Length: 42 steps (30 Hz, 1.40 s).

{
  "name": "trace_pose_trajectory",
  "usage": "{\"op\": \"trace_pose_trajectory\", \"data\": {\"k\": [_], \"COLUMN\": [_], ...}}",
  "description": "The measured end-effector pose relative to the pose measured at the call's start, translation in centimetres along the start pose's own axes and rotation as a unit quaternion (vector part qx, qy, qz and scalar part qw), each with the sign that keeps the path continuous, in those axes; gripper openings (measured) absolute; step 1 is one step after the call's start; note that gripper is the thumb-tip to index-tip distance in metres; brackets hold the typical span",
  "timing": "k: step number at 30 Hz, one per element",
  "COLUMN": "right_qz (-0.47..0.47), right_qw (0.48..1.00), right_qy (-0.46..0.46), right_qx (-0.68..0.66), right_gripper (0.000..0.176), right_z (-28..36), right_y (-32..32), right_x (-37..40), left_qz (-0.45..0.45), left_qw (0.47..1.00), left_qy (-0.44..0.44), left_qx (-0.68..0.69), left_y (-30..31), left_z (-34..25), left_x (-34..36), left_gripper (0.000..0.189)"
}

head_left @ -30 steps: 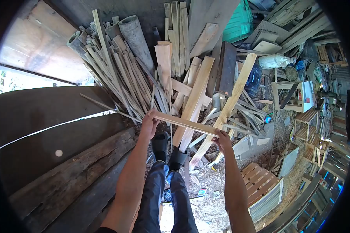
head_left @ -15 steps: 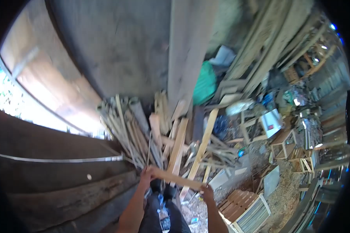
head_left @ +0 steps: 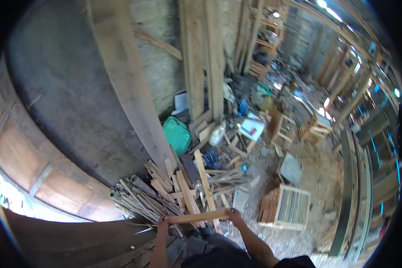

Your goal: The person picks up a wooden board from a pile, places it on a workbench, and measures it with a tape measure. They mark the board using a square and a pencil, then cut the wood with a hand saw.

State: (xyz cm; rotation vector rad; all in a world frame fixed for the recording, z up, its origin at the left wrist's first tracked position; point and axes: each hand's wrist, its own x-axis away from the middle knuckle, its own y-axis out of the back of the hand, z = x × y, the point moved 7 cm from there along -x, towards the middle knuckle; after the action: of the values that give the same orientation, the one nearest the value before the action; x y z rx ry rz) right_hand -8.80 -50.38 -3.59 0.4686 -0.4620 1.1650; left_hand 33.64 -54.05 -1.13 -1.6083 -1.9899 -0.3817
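Hands: left hand [head_left: 162,222] and right hand [head_left: 233,215] still closed on the ends of the wood strip [head_left: 196,217].
Change: strip sits lower, at 6 o'clock of the view.

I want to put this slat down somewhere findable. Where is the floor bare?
Bare sawdust floor lies beyond the slatted crate, toward the wooden stool. Straight ahead of the slat, the stick pile and loose boards crowd the ground.

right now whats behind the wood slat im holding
Behind the wood slat, held by the left hand and right hand, lie a pile of scrap strips and a long plank. Whatever sits directly behind the slat is covered.
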Motion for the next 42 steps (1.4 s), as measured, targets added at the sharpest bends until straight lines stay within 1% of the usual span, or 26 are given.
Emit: {"op": "trace_pose_trajectory", "data": {"k": [1,3,4,5,7,8,10,11,13,14,15,16,19,23,25,26,28,31,32,33,34,35,37,39,41,42], "right_qz": [0.001,-0.034,-0.052,-0.069,-0.089,-0.095,-0.1,-0.094,-0.084,-0.079,-0.073,-0.098,-0.123,-0.134,-0.124,-0.134,-0.144,-0.126,-0.116,-0.13,-0.143,-0.129,-0.125,-0.12,-0.165,-0.168], "right_qw": [1.0,0.999,0.998,0.997,0.996,0.995,0.994,0.993,0.993,0.992,0.992,0.991,0.987,0.981,0.98,0.976,0.967,0.969,0.972,0.968,0.963,0.965,0.97,0.971,0.972,0.971], "right_qy": [0.025,-0.013,-0.021,-0.024,-0.022,-0.01,-0.033,-0.05,-0.063,-0.068,-0.075,-0.058,-0.058,-0.061,-0.047,-0.052,-0.061,-0.06,-0.055,-0.054,-0.055,-0.061,-0.126,-0.059,-0.027,-0.015], "right_qx": [0.002,0.0,-0.012,-0.023,-0.016,0.003,-0.031,-0.056,-0.062,-0.068,-0.075,-0.067,-0.087,-0.128,-0.146,-0.163,-0.203,-0.204,-0.197,-0.209,-0.221,-0.22,-0.168,-0.199,-0.168,-0.172], "right_gripper": [0.042,0.045,0.046,0.048,0.048,0.049,0.049,0.049,0.046,0.046,0.046,0.047,0.046,0.047,0.044,0.04,0.033,0.034,0.034,0.035,0.038,0.038,0.049,0.046,0.042,0.042], "right_z": [0.1,2.3,2.9,3.2,1.2,0.3,2.0,3.3,3.6,3.7,3.8,3.9,4.7,5.6,6.0,6.0,5.8,5.3,4.7,3.3,3.1,3.0,1.2,4.1,6.6,8.0], "right_y": [-0.2,-1.2,-1.5,-1.6,-1.3,-1.1,-0.5,0.2,2.3,3.5,4.5,5.9,9.3,14.0,16.3,17.7,20.5,25.6,27.4,29.3,31.8,34.5,38.8,43.9,48.7,50.6], "right_x": [0.7,3.5,4.0,4.5,4.1,4.1,7.4,8.4,8.8,8.9,9.2,9.2,9.7,9.2,8.4,7.9,6.3,2.5,0.9,-0.9,-3.2,-5.9,-7.7,-9.1,-10.6,-11.3], "left_qz": [0.014,0.006,0.018,0.031,0.0,0.009,0.004,0.013,0.078,0.093,0.094,0.106,0.127,0.161,0.155,0.168,0.16,0.143,0.124,0.102,0.108,0.092,0.115,0.123,0.172,0.173], "left_qw": [1.0,0.998,0.999,0.998,0.995,0.995,0.992,0.992,0.981,0.981,0.98,0.979,0.979,0.974,0.972,0.968,0.967,0.966,0.97,0.973,0.976,0.978,0.975,0.966,0.971,0.97], "left_qy": [0.011,0.034,0.034,0.038,0.094,0.098,0.119,0.117,0.139,0.14,0.141,0.143,0.126,0.115,0.144,0.142,0.152,0.168,0.148,0.129,0.11,0.109,0.073,0.042,0.009,0.01], "left_qx": [-0.022,-0.046,-0.034,-0.049,-0.014,-0.025,-0.05,-0.052,-0.111,-0.099,-0.101,-0.105,-0.103,-0.111,-0.102,-0.124,-0.128,-0.134,-0.147,-0.16,-0.152,-0.152,-0.174,-0.224,-0.166,-0.169], "left_y": [0.6,1.2,-0.1,-0.2,0.5,0.4,0.0,-0.9,-2.3,-3.3,-4.2,-5.5,-9.0,-14.8,-17.5,-19.0,-22.4,-28.8,-31.3,-33.8,-36.5,-39.0,-43.2,-48.7,-55.8,-58.8], "left_z": [0.2,0.0,-2.3,-2.6,-2.1,-1.9,-1.7,-1.6,-0.9,-0.6,-0.5,-0.3,0.4,1.3,2.6,2.9,3.4,4.3,4.6,4.7,4.9,5.3,5.7,5.7,3.2,2.4], "left_x": [0.1,-0.4,1.5,1.3,1.7,2.3,2.6,2.3,2.5,2.3,2.2,2.0,1.3,1.6,1.3,1.0,0.7,0.4,0.0,-0.3,-0.6,-0.8,-2.2,-3.7,-2.6,-2.5], "left_gripper": [0.025,0.031,0.027,0.027,0.032,0.032,0.038,0.038,0.042,0.052,0.052,0.052,0.049,0.041,0.03,0.029,0.029,0.027,0.027,0.027,0.024,0.024,0.02,0.017,0.017,0.017]}}
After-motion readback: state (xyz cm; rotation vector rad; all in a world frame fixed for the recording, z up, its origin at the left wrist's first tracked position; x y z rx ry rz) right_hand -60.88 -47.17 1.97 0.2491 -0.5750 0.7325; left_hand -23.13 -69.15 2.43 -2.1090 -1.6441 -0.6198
